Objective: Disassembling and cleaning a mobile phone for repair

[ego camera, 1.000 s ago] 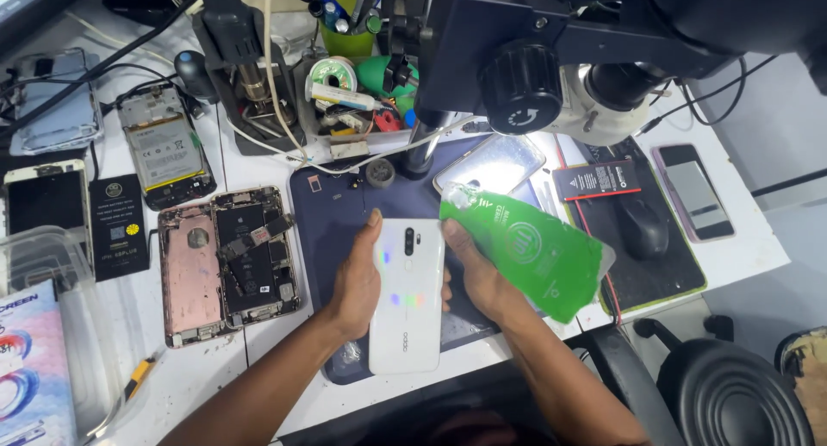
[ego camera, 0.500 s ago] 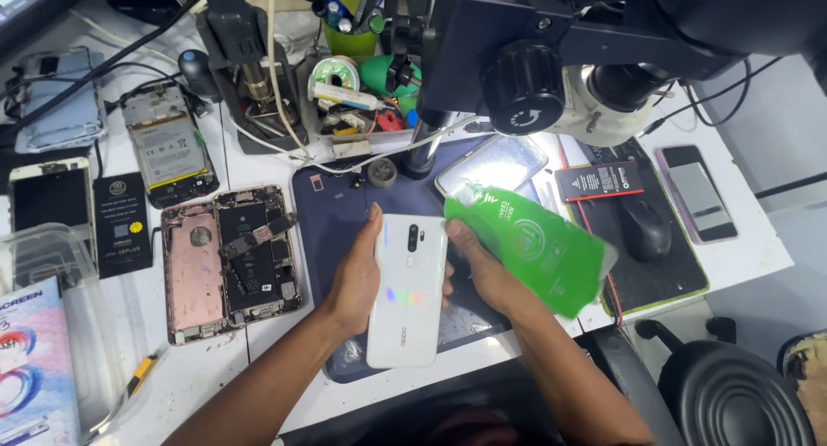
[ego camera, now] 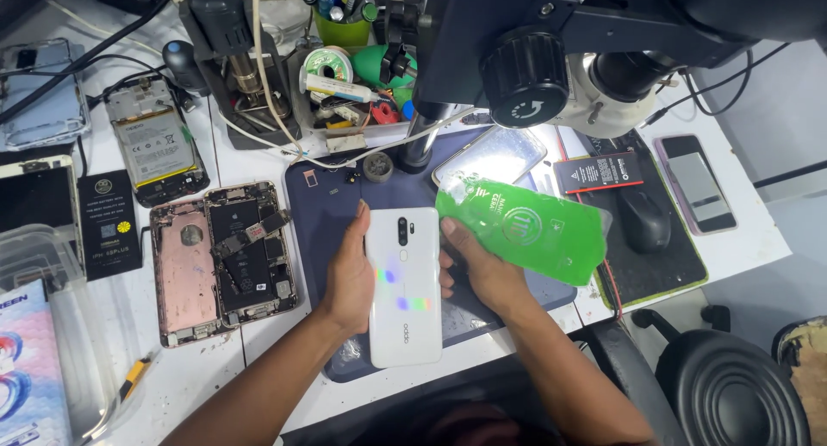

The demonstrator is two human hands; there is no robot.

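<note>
head view: white phone [ego camera: 404,286] face-down between both hands, left hand [ego camera: 347,278] and right hand [ego camera: 479,269] gripping its edges

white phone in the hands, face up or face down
Face down: the white phone shows its glossy back and camera strip, held between the left hand and right hand.

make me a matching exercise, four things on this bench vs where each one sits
Things:
1. white phone
2. green film
3. mouse
4. opened phone

Places:
A. on the black pad at the right
B. between the left hand and right hand, back side up
C. left of the blue mat, insides showing
D. under the right hand, out to the right of the white phone

Pairs: 1-B, 2-D, 3-A, 4-C
</note>
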